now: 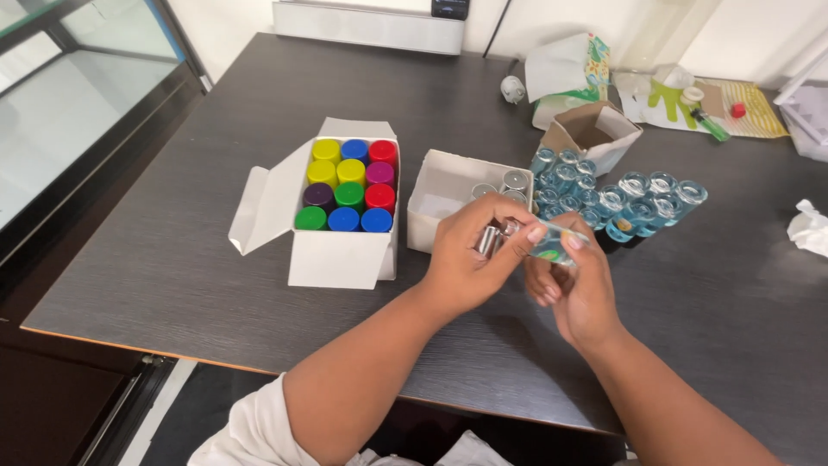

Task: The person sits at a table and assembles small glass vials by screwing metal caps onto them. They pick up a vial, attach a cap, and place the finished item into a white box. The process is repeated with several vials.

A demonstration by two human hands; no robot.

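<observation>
Glass vial (556,246), clear with a coloured label, lies sideways in the air just above the dark table (172,259), pinched by the right hand (578,289) between thumb and fingertips. The left hand (470,255) pinches a small silver metal cap (488,240) right at the vial's open end, the two hands touching each other. Just behind them an open white box (444,203) holds a few more silver caps (509,183) along its far side, the rest of its floor bare. Left of it, a taller white carton (341,255) with its flaps folded back holds twelve bottles with coloured lids (349,183) packed in rows: yellow, blue, red, purple, green. Right of the caps box, a cluster of empty clear vials (621,203) stands upright on the table, reaching back to a small open cardboard box (595,129). A crumpled white tissue (809,226) lies near the right edge. Between the carton and the table's left and near edges lies bare surface.
</observation>
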